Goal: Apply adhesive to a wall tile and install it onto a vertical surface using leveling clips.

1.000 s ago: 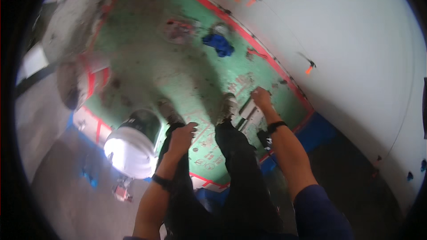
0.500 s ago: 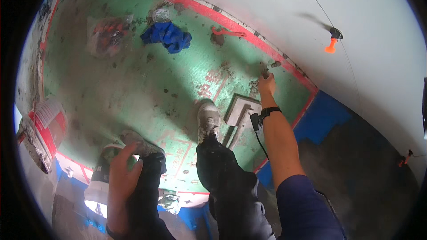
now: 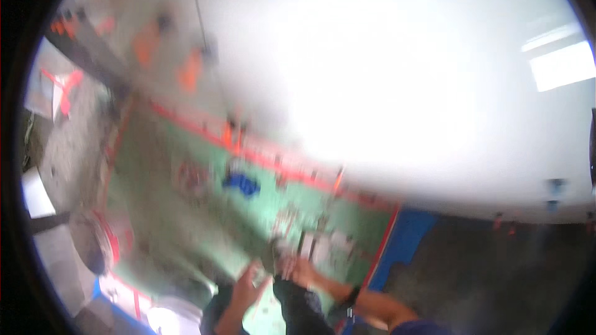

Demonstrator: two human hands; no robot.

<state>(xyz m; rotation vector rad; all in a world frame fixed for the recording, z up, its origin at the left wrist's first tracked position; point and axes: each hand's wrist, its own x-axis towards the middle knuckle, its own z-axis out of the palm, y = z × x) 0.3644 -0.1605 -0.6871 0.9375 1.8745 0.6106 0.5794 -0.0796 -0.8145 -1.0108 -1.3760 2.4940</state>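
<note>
My left hand (image 3: 248, 282) is raised above my legs, its fingers pointing up and toward my right hand. My right hand (image 3: 300, 271) is beside it, just in front of my shoe (image 3: 282, 249), with a dark strap (image 3: 354, 296) at the wrist. Only a small gap separates the hands. Motion blur smears the fingers, so whether either hand holds anything cannot be made out. Beyond the right hand, a pale flat plastering float (image 3: 320, 247) lies on the green floor covering (image 3: 180, 229).
A bunched blue cloth (image 3: 242, 184) and a clear bag with red bits (image 3: 194, 177) lie farther off. Orange fittings (image 3: 191, 73) stick out from the large white wall (image 3: 372, 87). A red-and-white bucket (image 3: 118, 239) stands left, a white bucket (image 3: 177, 313) nearer my legs. Blue floor edging (image 3: 403, 236) runs right.
The view has tilted up, taking in more wall. My right hand has come back from the debris near the wall to beside my left hand. My left hand has moved toward the middle.
</note>
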